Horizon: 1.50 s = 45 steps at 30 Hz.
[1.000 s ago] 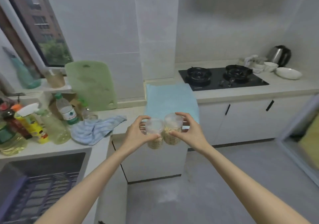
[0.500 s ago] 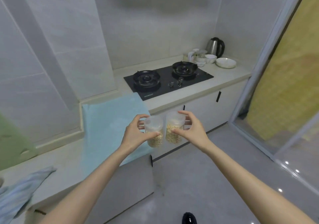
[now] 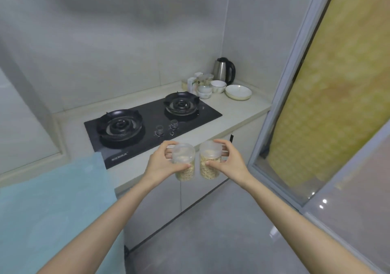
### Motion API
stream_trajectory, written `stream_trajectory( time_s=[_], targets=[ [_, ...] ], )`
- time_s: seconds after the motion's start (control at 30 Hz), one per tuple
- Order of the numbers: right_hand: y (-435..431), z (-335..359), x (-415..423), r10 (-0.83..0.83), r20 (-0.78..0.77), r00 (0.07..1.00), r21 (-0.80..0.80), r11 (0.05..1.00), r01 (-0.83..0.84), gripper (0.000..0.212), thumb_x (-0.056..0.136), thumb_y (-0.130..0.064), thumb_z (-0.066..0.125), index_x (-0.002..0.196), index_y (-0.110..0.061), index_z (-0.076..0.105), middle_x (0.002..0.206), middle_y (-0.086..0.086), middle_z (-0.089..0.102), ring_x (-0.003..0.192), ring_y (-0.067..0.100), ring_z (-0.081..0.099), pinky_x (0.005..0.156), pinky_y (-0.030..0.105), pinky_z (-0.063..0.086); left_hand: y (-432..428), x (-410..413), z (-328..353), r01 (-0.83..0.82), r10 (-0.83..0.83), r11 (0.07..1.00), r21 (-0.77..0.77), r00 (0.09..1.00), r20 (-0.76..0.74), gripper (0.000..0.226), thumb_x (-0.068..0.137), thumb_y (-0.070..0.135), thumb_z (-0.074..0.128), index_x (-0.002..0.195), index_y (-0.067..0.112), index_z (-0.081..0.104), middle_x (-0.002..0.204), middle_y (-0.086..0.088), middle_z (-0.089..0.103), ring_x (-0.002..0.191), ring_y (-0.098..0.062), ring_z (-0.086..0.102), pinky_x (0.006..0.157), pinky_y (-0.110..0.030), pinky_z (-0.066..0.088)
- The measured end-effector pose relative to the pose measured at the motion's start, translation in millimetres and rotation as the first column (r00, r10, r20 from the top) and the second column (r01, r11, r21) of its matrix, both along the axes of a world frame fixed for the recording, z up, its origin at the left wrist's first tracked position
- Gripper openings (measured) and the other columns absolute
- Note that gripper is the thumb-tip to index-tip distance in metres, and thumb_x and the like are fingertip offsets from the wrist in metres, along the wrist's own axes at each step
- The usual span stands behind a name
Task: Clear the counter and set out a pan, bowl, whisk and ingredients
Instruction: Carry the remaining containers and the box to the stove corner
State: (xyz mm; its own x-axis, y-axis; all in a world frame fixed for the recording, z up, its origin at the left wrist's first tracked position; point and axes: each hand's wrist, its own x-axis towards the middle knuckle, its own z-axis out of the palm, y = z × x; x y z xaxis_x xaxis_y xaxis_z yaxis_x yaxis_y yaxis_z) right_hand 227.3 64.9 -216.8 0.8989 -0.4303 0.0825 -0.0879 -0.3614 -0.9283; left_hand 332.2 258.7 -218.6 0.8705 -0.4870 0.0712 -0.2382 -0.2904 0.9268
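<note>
I carry two clear plastic jars part-filled with pale grain, side by side in the air in front of the counter edge. My left hand (image 3: 161, 164) grips the left jar (image 3: 184, 162) from its left side. My right hand (image 3: 229, 162) grips the right jar (image 3: 210, 160) from its right side. Both jars stay upright with their lids on. Beyond them lies the beige counter (image 3: 236, 113) with a black two-burner gas hob (image 3: 152, 126).
At the counter's far right stand a steel kettle (image 3: 224, 69), white bowls (image 3: 238, 92), and small cups and jars (image 3: 203, 83). A light blue cloth (image 3: 52, 206) covers the lower counter at left. A sliding door with a yellow panel (image 3: 337, 83) stands at right. Grey floor lies below.
My view has swung right, from the sink side with bottles and cutting board to the hob and kettle corner. Both hands keep the jars held together, closer to the hob.
</note>
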Motion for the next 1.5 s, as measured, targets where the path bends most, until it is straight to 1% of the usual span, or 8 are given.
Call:
stream_trajectory(
  time_s=[0.17, 0.4, 0.57, 0.83, 1.07, 1.27, 1.4, 1.5],
  targets=[
    [-64.7, -6.9, 46.5, -0.071, -0.009, 0.997, -0.039, 0.997, 0.071, 0.068, 0.068, -0.018, 0.084, 0.124, -0.03, 0.048, 0.117, -0.009, 0.053, 0.106, 0.011, 0.05, 0.085, 0.031, 0.051, -63.0, 56.0, -3.8, 0.078, -0.078, 0.997, 0.029, 0.997, -0.003, 0.068, 0.051, 0.029, 0.092, 0.109, 0.032, 0.055, 0.103, 0.009, 0.065, 0.094, -0.005, 0.063, 0.075, -0.016, 0.048],
    [-167.5, -19.5, 141.8, -0.124, -0.028, 0.992, -0.05, 0.991, 0.122, 0.069, 0.068, -0.017, 0.084, 0.124, -0.03, 0.046, 0.115, -0.008, 0.053, 0.101, 0.012, 0.052, 0.081, 0.031, 0.053, -171.9, 158.9, -22.5, 0.15, -0.149, 0.988, 0.021, 0.988, -0.05, 0.067, 0.05, 0.03, 0.089, 0.106, 0.032, 0.053, 0.101, 0.004, 0.065, 0.091, -0.007, 0.063, 0.082, -0.028, 0.054],
    [-243.0, -20.8, 222.7, -0.142, -0.056, 0.988, -0.072, 0.988, 0.138, 0.068, 0.068, -0.015, 0.083, 0.124, -0.027, 0.047, 0.113, -0.009, 0.054, 0.101, 0.015, 0.055, 0.084, 0.033, 0.054, -250.0, 242.9, -29.4, 0.157, -0.155, 0.987, 0.034, 0.987, -0.051, 0.062, 0.054, 0.028, 0.088, 0.103, 0.036, 0.051, 0.099, 0.009, 0.066, 0.09, -0.001, 0.064, 0.08, -0.027, 0.055],
    [-334.9, -25.6, 327.7, -0.148, -0.09, 0.985, -0.127, 0.982, 0.136, 0.071, 0.067, -0.019, 0.082, 0.126, -0.028, 0.045, 0.118, -0.003, 0.053, 0.106, 0.017, 0.053, 0.089, 0.034, 0.05, -345.6, 344.4, -31.5, 0.135, -0.134, 0.989, 0.051, 0.991, -0.029, 0.066, 0.058, 0.027, 0.088, 0.109, 0.025, 0.047, 0.102, 0.008, 0.061, 0.093, -0.01, 0.061, 0.079, -0.028, 0.053],
    [-416.7, -48.2, 419.7, -0.068, -0.119, 0.991, -0.109, 0.992, 0.055, 0.073, 0.065, -0.019, 0.083, 0.128, -0.029, 0.046, 0.119, -0.004, 0.054, 0.106, 0.015, 0.054, 0.089, 0.039, 0.053, -419.8, 409.9, -51.9, 0.029, -0.025, 0.997, 0.072, 0.998, -0.06, 0.068, 0.06, 0.029, 0.087, 0.113, 0.026, 0.044, 0.105, 0.008, 0.058, 0.098, -0.012, 0.058, 0.083, -0.031, 0.052],
    [-475.1, -73.6, 491.8, 0.053, -0.202, 0.978, -0.121, 0.99, -0.079, 0.077, 0.057, -0.034, 0.079, 0.125, -0.034, 0.043, 0.121, -0.004, 0.053, 0.111, 0.02, 0.054, 0.092, 0.043, 0.049, -471.9, 446.9, -71.5, -0.103, 0.116, 0.988, 0.118, 0.988, -0.105, 0.064, 0.061, 0.014, 0.085, 0.107, 0.025, 0.043, 0.096, 0.015, 0.055, 0.087, -0.006, 0.056, 0.06, -0.008, 0.041],
    [-500.3, -91.9, 531.9, 0.159, -0.252, 0.955, -0.09, 0.978, -0.187, 0.075, 0.064, -0.016, 0.081, 0.129, -0.021, 0.045, 0.129, -0.003, 0.051, 0.12, 0.015, 0.048, 0.094, 0.024, 0.04, -495.9, 463.9, -89.6, -0.192, 0.219, 0.964, 0.186, 0.966, -0.137, 0.065, 0.057, 0.012, 0.085, 0.105, 0.026, 0.044, 0.103, 0.004, 0.059, 0.09, -0.013, 0.059, 0.063, -0.011, 0.041],
    [-514.0, -105.0, 554.1, 0.218, -0.265, 0.939, -0.094, 0.964, -0.25, 0.075, 0.063, -0.009, 0.081, 0.129, -0.013, 0.046, 0.13, 0.0, 0.052, 0.121, 0.016, 0.049, 0.093, 0.021, 0.039, -508.0, 473.9, -100.1, -0.241, 0.278, 0.944, 0.227, 0.949, -0.15, 0.064, 0.055, 0.01, 0.085, 0.104, 0.024, 0.046, 0.106, 0.001, 0.061, 0.094, -0.019, 0.061, 0.074, -0.023, 0.05]
  ],
)
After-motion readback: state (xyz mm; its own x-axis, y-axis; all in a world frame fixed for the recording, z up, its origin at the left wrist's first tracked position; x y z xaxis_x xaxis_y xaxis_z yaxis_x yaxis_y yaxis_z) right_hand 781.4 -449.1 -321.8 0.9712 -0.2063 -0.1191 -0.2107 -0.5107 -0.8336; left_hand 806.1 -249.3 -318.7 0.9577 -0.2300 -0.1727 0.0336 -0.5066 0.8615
